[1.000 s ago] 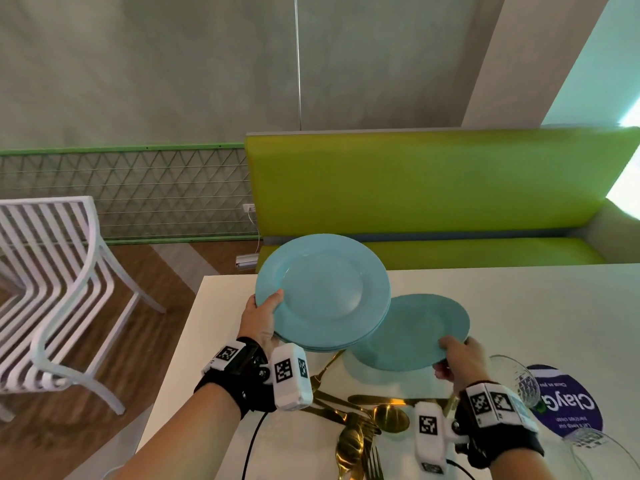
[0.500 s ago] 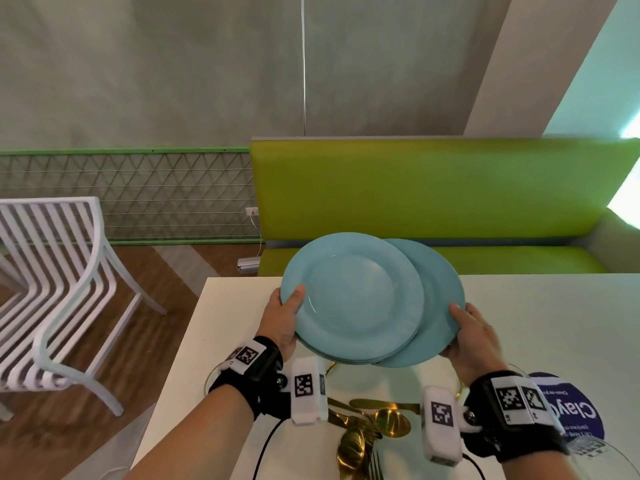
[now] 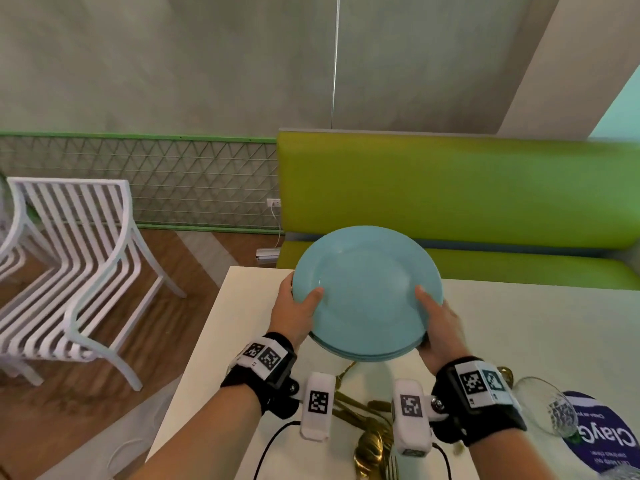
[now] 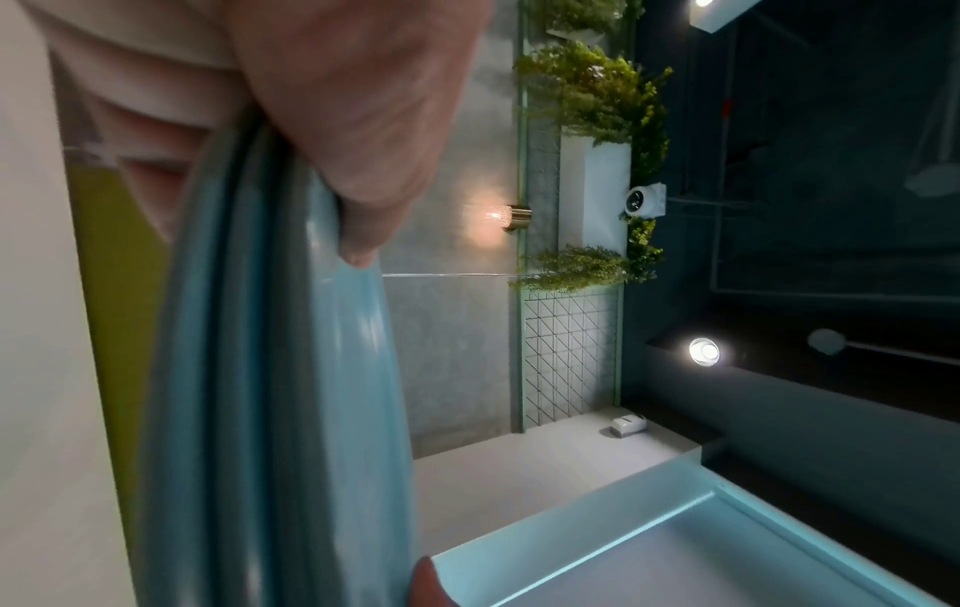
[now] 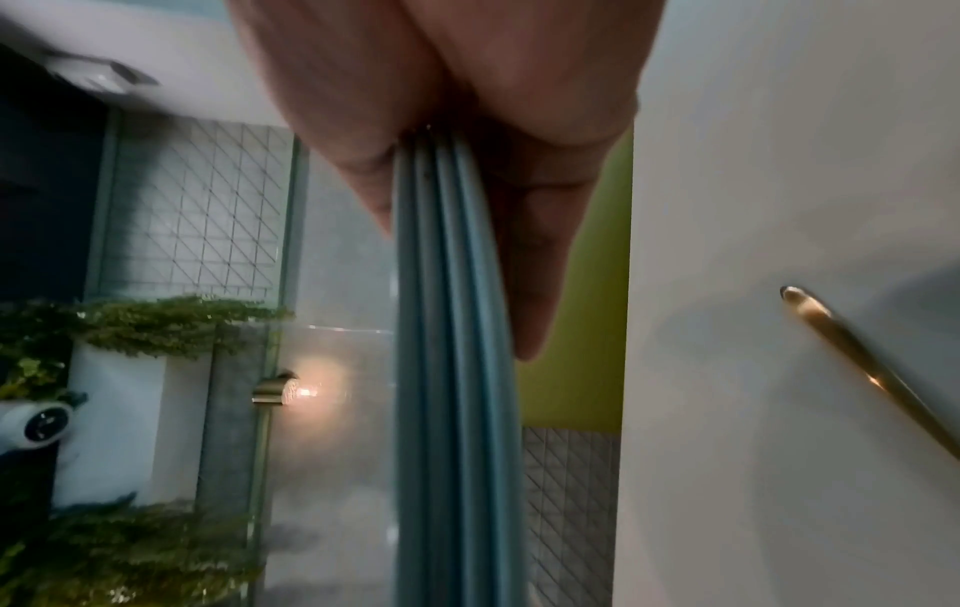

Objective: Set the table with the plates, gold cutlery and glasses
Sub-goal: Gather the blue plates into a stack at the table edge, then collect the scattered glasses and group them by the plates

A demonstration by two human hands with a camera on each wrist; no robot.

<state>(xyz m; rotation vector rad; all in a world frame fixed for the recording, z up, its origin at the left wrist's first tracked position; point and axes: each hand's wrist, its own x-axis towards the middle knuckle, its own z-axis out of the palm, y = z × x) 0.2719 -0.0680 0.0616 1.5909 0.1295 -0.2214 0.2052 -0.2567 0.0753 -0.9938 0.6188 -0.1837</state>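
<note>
A stack of light blue plates (image 3: pixel 367 289) is held in the air above the white table (image 3: pixel 519 327), tilted toward me. My left hand (image 3: pixel 294 306) grips its left rim, thumb on top, fingers under. On the right rim my right hand (image 3: pixel 438 320) grips the same way. In the left wrist view the plate edges (image 4: pixel 270 369) run under the thumb; in the right wrist view the stacked plate edges (image 5: pixel 452 369) sit between thumb and fingers. Gold cutlery (image 3: pixel 367 441) lies in a pile on the table below my wrists. A clear glass (image 3: pixel 547 405) lies on its side at the right.
A purple round sticker (image 3: pixel 602 434) is on the table at the lower right. A green bench (image 3: pixel 450 202) runs behind the table. White slatted chairs (image 3: pixel 79 271) stand on the wooden floor to the left. One gold handle (image 5: pixel 873 369) shows in the right wrist view.
The plate my right hand held apart at the right has slid under the stack. Both hands now hold one aligned stack, lifted and moved a little right.
</note>
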